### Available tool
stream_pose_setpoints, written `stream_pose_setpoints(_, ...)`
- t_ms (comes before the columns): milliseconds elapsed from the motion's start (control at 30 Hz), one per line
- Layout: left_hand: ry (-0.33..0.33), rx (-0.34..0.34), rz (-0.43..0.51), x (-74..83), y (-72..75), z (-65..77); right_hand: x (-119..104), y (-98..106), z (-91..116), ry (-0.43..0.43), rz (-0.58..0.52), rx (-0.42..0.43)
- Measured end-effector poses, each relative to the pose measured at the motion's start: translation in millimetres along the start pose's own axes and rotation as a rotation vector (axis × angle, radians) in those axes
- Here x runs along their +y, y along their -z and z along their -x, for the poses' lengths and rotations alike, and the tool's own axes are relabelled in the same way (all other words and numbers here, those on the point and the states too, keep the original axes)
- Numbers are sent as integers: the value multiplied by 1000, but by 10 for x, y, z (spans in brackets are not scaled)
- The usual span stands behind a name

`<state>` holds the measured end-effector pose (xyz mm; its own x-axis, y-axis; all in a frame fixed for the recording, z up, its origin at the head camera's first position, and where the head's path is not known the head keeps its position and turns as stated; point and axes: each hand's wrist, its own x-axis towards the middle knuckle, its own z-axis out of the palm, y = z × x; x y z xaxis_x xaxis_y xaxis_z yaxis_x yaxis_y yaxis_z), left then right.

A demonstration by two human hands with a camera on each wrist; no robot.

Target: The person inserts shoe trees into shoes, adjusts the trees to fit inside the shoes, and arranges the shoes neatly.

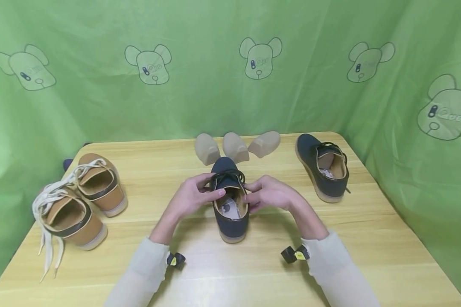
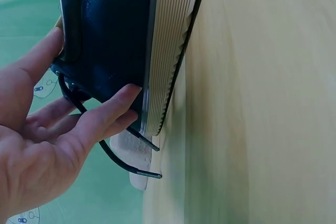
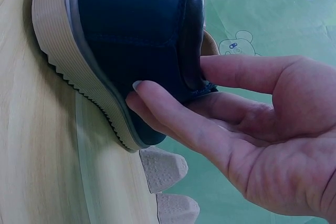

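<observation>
A navy lace-up shoe rests on the table in front of me, toe pointing away, black laces across its front. Patterned white paper shows inside its opening. My left hand holds the shoe's left side, thumb at the collar and fingers along the outer wall. On the opposite side, my right hand pinches the collar in the same way, its fingers against the navy upper. Two lace ends hang beside the left fingers in the left wrist view.
Three grey-beige moulded toe inserts lie at the table's back edge, just beyond the shoe's toe. The other navy shoe stands at the right. Two tan shoes with long white laces stand at the left. Green curtain surrounds the table.
</observation>
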<state>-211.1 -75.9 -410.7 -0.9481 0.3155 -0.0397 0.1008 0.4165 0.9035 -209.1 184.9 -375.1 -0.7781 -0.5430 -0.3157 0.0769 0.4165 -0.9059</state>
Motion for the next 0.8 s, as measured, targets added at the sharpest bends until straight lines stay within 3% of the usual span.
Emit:
stream_pose_setpoints(200,2,-5,-9,8,7,7,7,3,-3,-4,-10,0)
stream_pose_setpoints(433,0,66,-57,0,-32,-4,4,8,-3,-14,-12,3)
stream_pose_setpoints(800,41,126,62,-21,-81,-13,7,11,-9,-33,-22,10)
